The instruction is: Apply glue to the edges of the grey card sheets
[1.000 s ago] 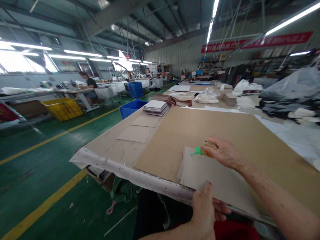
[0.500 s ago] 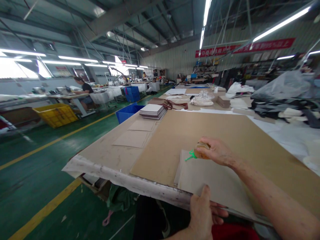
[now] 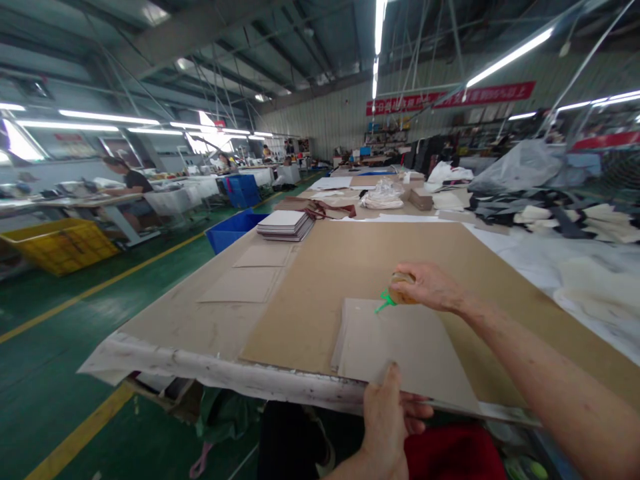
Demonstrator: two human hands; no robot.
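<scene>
My right hand (image 3: 434, 287) is closed around a glue bottle (image 3: 401, 291) with amber contents, tipped so its green nozzle (image 3: 384, 303) points down to the left. The nozzle tip is over the far edge of a grey-beige cardboard sheet (image 3: 405, 350), too close to tell whether it touches. That sheet tops a small, slightly fanned stack at the table's front edge. At the near edge my left hand (image 3: 386, 410) pinches the cardboard, thumb on top and fingers underneath, partly hidden by it.
A large brown board (image 3: 320, 287) lies under the stack. Left of it are loose cardboard sheets (image 3: 240, 285) and a pile of boards (image 3: 284, 223). A blue bin (image 3: 227, 230) stands beside the table. Dark and pale scraps (image 3: 530, 210) lie at the right. Farther left, a person sits at a worktable.
The nozzle has moved right along the sheet's far edge, with the bottle still in my right hand. My left hand keeps its hold on the near edge. The whole view has turned rightward.
</scene>
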